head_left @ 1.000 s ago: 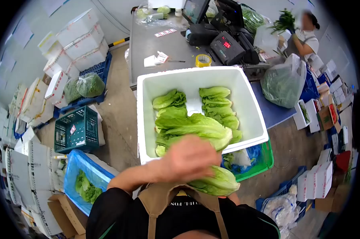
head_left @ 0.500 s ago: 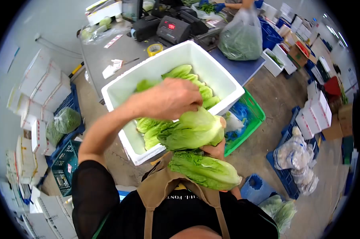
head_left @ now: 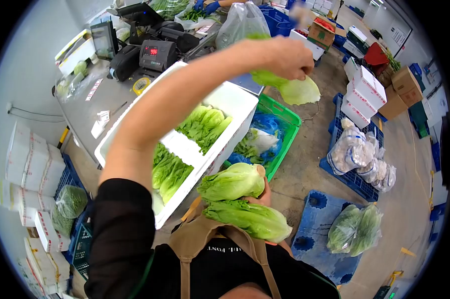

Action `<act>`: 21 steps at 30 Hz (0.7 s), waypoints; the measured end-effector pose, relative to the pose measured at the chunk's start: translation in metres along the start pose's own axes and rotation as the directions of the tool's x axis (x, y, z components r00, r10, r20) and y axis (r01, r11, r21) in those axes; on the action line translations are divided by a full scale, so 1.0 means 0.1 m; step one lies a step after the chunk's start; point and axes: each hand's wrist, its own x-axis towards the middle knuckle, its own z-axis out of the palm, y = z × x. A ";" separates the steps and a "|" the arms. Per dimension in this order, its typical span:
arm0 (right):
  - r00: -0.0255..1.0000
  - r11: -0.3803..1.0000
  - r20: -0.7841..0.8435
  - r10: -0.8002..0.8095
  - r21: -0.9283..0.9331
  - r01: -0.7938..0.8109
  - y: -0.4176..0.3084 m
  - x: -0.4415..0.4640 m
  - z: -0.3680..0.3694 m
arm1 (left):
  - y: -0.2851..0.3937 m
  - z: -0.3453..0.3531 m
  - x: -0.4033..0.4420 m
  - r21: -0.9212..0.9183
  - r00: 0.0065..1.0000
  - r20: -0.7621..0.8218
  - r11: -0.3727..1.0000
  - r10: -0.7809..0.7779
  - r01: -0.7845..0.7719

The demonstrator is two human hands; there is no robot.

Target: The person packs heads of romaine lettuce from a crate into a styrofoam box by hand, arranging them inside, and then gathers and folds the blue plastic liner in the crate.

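Note:
My left hand (head_left: pixel 291 57) is stretched out across to the right, its fingers pinched on a pale green lettuce leaf (head_left: pixel 300 91) beyond the green crate. Close to my chest, my right hand (head_left: pixel 265 195) is closed on a lettuce head (head_left: pixel 234 180) whose cut stem end points right. A second lettuce head (head_left: pixel 247 218) lies just below it, against my apron; how it is supported is partly hidden. The white foam box (head_left: pixel 237 104) on the left holds several lettuces (head_left: pixel 205 124) in two groups, partly covered by my left arm.
A green crate (head_left: pixel 284 149) with blue plastic and loose leaves stands right of the box. The table (head_left: pixel 78 107) bears a scale (head_left: pixel 157 55) and yellow tape (head_left: pixel 141 85). Blue pallets (head_left: pixel 309 219) and bagged produce lie on the floor. A co-worker's blue-gloved hands (head_left: pixel 207 7) show at the back.
My left hand has swung from above the foam box out to the right, carrying a leaf off. The view has turned right. My right hand still holds lettuce by my chest.

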 end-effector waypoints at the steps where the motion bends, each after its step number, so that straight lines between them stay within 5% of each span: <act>1: 1.000 1.000 -0.006 -0.006 -0.002 0.006 -0.01 0.00 0.01 | -0.06 0.25 0.09 0.001 0.999 -0.014 0.999 -0.043 0.043; 3: 0.998 0.999 -0.053 -0.019 -0.045 0.017 0.03 -0.01 -0.03 | 0.20 0.46 -0.04 0.045 0.995 0.049 0.995 -0.087 0.085; 4: 0.995 0.996 -0.095 -0.026 -0.082 0.018 0.10 -0.02 -0.09 | 0.26 0.80 -0.20 -0.263 0.975 -0.177 0.949 0.132 -0.177; 5: 0.990 0.993 -0.137 -0.032 -0.118 0.016 0.17 -0.03 -0.16 | 0.58 0.56 -0.44 -0.596 0.971 0.193 0.803 0.141 0.002; 7: 0.977 0.991 -0.210 -0.037 -0.133 0.009 0.20 0.05 -0.15 | 1.00 0.59 -1.04 -0.790 0.864 0.416 0.583 0.283 0.189; 9: 0.968 0.994 -0.250 -0.026 -0.108 -0.001 0.19 0.18 -0.06 | 1.26 0.90 -1.51 -0.743 0.893 0.288 0.669 0.347 -0.020; 12: 0.962 0.999 -0.274 0.005 -0.040 -0.016 0.13 0.41 0.18 | 1.48 1.03 -2.01 -0.782 0.990 0.141 0.616 0.033 0.091; 14: 0.964 0.999 -0.260 0.045 -0.008 -0.049 0.05 0.52 0.36 | 1.47 0.95 -2.17 -0.717 0.999 0.031 0.695 -0.045 0.053; 21: 0.972 0.975 0.091 0.216 -0.078 -0.209 -0.12 0.95 1.18 | 1.56 0.77 -2.84 -0.650 0.890 -0.155 0.722 -0.429 0.235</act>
